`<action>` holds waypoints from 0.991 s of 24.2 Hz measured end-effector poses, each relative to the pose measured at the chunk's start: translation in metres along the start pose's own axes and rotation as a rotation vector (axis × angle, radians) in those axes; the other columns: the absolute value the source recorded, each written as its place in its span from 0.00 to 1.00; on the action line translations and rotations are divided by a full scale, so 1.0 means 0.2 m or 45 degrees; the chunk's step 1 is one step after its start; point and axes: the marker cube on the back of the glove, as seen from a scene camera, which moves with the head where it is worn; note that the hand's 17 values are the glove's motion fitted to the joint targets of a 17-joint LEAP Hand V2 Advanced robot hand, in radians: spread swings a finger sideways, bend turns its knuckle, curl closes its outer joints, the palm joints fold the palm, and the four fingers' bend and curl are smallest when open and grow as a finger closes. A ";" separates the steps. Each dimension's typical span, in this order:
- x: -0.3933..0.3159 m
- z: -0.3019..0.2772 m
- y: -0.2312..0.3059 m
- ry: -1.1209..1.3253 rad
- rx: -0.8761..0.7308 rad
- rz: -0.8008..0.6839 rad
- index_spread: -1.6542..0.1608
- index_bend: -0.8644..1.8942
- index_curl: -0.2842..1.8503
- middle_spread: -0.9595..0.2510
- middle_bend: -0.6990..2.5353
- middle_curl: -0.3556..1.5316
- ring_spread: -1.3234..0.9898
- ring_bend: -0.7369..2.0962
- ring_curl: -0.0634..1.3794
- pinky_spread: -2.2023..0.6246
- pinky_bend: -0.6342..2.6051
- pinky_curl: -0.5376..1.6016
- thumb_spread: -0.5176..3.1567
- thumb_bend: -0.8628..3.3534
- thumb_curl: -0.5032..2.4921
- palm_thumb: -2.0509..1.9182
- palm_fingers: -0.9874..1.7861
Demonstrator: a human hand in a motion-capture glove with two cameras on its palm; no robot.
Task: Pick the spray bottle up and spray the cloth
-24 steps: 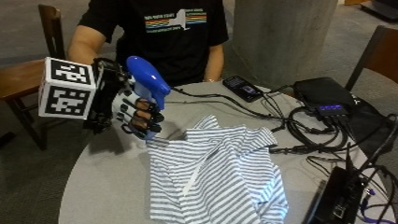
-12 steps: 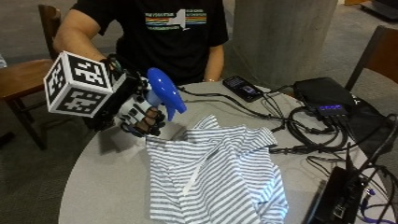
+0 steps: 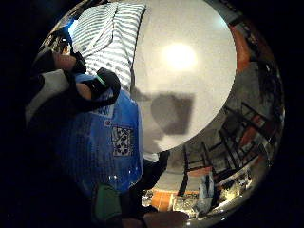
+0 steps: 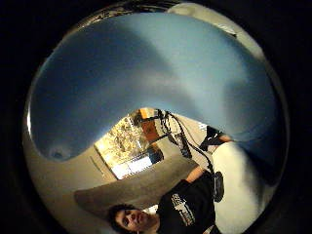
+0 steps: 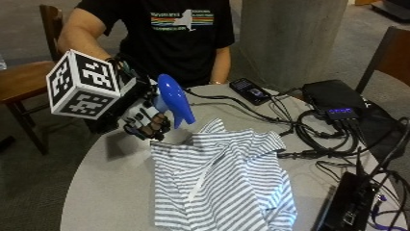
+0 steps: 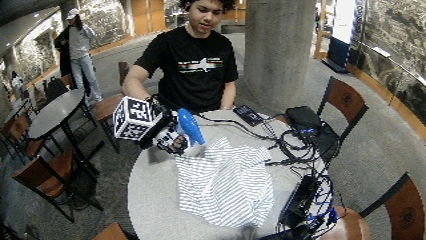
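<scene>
Table (image 5: 115, 192); gripped spray bottle (image 5: 176, 100) seemingly nosed clothward (image 5: 221, 183).

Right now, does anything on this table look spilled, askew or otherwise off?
Nothing looks spilled or damaged. The gloved right hand grips the blue spray bottle above the table, nozzle tipped toward the striped cloth. The cloth lies rumpled, one corner folded up. Cables tangle by the phone.

shirt: my black short-sleeved tee (image 5: 173, 43), a striped band and pale map shape printed across the chest, upper centre
right hand (image 5: 144, 118): black glove with white plastic pieces and black straps, left of centre
</scene>
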 end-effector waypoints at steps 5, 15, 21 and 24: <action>0.00 -0.01 0.00 -0.012 0.004 0.014 0.81 0.37 0.35 0.75 0.29 0.44 0.56 0.36 0.30 0.85 0.34 0.40 0.32 0.20 0.39 0.77 0.76; 0.00 0.00 0.00 -0.006 -0.001 0.035 0.81 0.37 0.35 0.76 0.29 0.44 0.56 0.36 0.30 0.85 0.34 0.40 0.33 0.20 0.39 0.77 0.76; 0.00 0.01 0.00 -0.001 -0.007 0.046 0.81 0.37 0.35 0.76 0.29 0.44 0.56 0.36 0.30 0.85 0.34 0.40 0.33 0.20 0.39 0.77 0.76; 0.00 0.02 0.00 0.001 -0.008 0.052 0.81 0.37 0.35 0.76 0.29 0.44 0.56 0.36 0.30 0.85 0.34 0.40 0.33 0.20 0.39 0.77 0.76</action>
